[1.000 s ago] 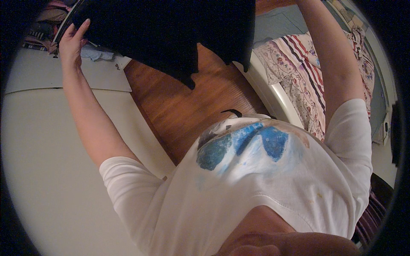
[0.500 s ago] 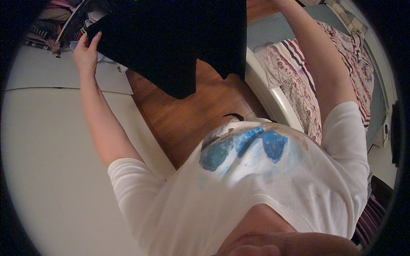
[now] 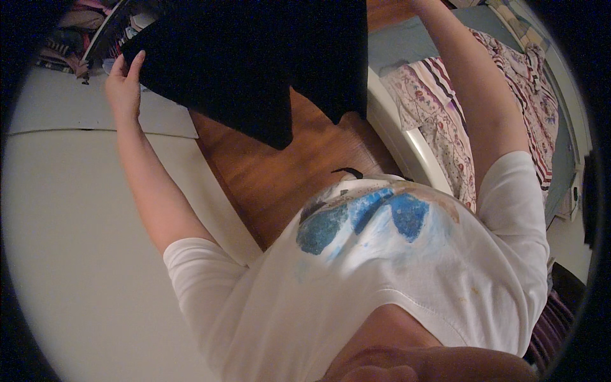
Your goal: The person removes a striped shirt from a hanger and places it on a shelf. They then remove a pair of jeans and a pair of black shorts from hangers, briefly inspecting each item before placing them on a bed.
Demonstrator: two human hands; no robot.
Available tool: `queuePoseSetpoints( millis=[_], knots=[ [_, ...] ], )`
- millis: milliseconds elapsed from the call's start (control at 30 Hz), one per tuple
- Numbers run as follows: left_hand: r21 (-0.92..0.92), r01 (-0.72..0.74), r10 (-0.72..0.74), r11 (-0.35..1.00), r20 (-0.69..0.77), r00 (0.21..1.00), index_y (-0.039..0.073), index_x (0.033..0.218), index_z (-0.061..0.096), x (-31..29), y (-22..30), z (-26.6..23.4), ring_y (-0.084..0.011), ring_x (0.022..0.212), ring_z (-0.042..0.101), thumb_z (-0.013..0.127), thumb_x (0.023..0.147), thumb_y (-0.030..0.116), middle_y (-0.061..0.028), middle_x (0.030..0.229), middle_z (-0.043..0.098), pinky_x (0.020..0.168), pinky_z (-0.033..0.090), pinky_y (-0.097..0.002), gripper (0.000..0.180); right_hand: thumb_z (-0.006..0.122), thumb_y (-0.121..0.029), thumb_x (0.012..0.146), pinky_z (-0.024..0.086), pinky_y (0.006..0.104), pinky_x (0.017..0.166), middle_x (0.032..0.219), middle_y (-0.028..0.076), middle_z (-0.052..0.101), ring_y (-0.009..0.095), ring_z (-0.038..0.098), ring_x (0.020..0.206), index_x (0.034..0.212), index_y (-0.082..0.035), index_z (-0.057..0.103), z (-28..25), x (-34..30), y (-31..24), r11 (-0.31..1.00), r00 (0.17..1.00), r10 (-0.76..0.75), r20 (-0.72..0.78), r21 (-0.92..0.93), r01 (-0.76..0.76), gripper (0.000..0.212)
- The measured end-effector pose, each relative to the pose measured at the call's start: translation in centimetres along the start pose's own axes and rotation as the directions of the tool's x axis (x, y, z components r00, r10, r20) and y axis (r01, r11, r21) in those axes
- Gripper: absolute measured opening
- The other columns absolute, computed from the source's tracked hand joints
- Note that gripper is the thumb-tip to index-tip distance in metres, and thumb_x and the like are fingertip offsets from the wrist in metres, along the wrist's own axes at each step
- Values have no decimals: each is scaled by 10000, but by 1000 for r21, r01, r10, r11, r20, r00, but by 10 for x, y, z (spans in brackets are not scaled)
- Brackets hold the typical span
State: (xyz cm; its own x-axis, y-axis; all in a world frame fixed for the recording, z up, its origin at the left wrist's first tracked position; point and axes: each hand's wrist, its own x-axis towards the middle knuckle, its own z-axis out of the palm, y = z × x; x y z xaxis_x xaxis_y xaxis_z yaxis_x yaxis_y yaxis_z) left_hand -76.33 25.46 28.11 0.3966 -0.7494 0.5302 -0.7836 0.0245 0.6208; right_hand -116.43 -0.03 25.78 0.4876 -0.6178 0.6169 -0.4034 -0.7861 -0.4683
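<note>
A large black garment (image 3: 254,57) hangs spread out in front of me, its lower edge running down into two pointed parts with a notch between them. It is too dark to tell which kind of garment it is. My left hand (image 3: 124,89) pinches its left edge between thumb and fingers. My right arm (image 3: 480,89) reaches up and forward past the upper edge of the picture, so my right hand is out of sight.
At left is a white surface (image 3: 76,242), with folded clothes (image 3: 67,48) beyond it. Wooden floor (image 3: 242,165) shows below the garment. To the right, a bed with a white frame (image 3: 417,149) carries a patterned cloth (image 3: 439,114).
My left hand has shifted slightly to the left, drawing the garment's left edge with it. The garment's lower edge has swung a little. My right arm has barely moved.
</note>
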Motion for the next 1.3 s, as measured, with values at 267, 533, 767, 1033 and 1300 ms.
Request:
queuePoseSetpoints(
  millis=[267, 533, 767, 1033, 1300],
  knots=[
    [84, -27, 32, 996, -58, 998, -110, 1205, 508, 11, -15, 15, -185, 1045, 565, 658, 841, 392, -205, 1118, 611, 894, 415, -270, 638, 656, -131, 782, 490, 412, 730, 880, 212, 643, 363, 619, 834, 955, 16, 638, 1, -2, 25, 994, 991, -86, -103, -82, 78, 228],
    [102, -122, 129, 987, -58, 990, -34, 837, 576, 2, 18, 21, -149, 640, 420, 564, 915, 370, -44, 685, 536, 597, 381, -288, 412, 515, -255, 885, 456, 441, 679, 791, 259, 605, 409, 596, 778, 808, 54, 618, 0, -17, 27, 994, 945, 70, -319, -61, -94, 335],
    [128, -239, 252, 962, -98, 963, -11, 811, 570, -6, 33, 46, -134, 583, 370, 552, 924, 360, -71, 616, 451, 540, 349, -282, 388, 514, -249, 886, 433, 431, 598, 672, 255, 559, 343, 566, 597, 723, 65, 567, -44, -35, 28, 989, 945, 79, -316, -93, -113, 357],
    [136, -246, 252, 960, -27, 967, -20, 820, 574, 0, 67, 76, -131, 611, 405, 598, 896, 357, -66, 665, 518, 574, 385, -268, 384, 593, -402, 863, 451, 401, 605, 659, 240, 573, 286, 589, 608, 747, 70, 598, -108, -64, 23, 924, 923, 313, -224, -154, -351, 485],
    [-344, -23, 194, 939, 470, 861, -27, 1058, 621, -9, 126, 136, -107, 830, 592, 738, 771, 86, -49, 944, 671, 749, 465, -234, 330, 795, -432, 663, 476, 370, 644, 783, 211, 624, 303, 610, 710, 873, 51, 629, -190, -115, 57, 887, 985, 110, -131, -435, -156, 552]
  ],
)
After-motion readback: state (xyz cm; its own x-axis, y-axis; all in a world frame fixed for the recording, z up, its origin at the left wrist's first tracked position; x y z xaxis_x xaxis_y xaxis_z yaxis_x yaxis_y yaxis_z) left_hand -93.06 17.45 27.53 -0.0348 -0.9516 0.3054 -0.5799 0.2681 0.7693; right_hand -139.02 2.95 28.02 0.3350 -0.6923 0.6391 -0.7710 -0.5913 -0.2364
